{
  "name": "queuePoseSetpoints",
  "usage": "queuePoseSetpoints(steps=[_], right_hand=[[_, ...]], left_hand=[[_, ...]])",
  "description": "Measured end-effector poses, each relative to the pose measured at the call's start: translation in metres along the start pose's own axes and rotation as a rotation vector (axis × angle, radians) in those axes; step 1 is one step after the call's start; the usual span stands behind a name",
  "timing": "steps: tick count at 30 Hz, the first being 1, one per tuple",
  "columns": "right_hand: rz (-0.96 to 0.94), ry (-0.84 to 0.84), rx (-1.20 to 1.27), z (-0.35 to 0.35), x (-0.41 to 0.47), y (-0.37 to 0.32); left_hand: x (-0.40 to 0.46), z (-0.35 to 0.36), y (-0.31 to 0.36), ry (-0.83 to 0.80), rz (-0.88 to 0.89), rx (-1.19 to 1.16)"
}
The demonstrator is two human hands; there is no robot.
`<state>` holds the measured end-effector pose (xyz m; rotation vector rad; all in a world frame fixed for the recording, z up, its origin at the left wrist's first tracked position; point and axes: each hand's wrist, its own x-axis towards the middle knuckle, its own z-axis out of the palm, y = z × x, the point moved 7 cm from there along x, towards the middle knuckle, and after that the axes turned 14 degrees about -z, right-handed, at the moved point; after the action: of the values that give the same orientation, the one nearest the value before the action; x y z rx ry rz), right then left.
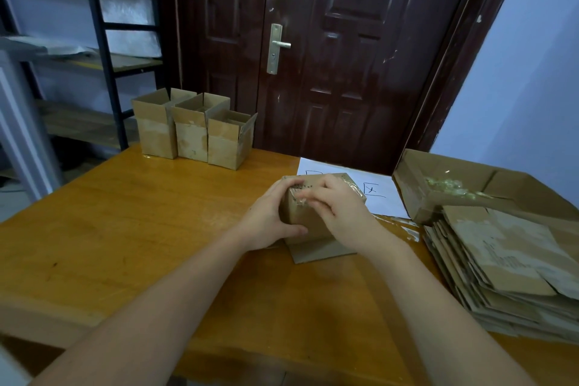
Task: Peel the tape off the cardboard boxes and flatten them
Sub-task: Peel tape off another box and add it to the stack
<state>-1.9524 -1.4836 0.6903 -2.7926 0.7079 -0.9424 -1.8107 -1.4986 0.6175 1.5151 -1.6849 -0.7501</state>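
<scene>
Frame centre: left hand grips box from its left side; right hand pinches tape at top near edge, tape running away across top.

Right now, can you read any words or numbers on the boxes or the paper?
White paper sheet: one hand-drawn character, reads "区"; another mark is mostly hidden behind the box.
Small box held by both hands: printed label, too blurred to read.
Top flattened box of the stack: printed lines, too blurred to read.
</scene>
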Motion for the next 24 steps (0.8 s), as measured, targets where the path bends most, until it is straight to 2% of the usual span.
queuePoseSetpoints(steps=[3, 7, 15, 21, 24], right_hand=[[0.03, -0.147, -0.13, 0.008, 0.005, 0.003], [0.099, -0.168, -0.202, 0.008, 0.016, -0.004], [-0.044, -0.509, -0.317, 0.015, 0.034, -0.017], [-0.065, -0.487, -0.124, 0.009, 0.023, -0.004], [-0.043, -0.377, -0.026, -0.001, 0.013, 0.004]], left_hand=[[-0.001, 0.001, 0.002, 0.012, 0.014, -0.005], [-0.003, 0.001, 0.003, 0.028, 0.008, 0.026], [0.001, 0.0, 0.001, 0.006, -0.035, 0.063], [0.005, -0.004, 0.0, -0.078, -0.05, 0.02], [0.008, -0.005, 0.0, -0.116, -0.039, -0.025]])
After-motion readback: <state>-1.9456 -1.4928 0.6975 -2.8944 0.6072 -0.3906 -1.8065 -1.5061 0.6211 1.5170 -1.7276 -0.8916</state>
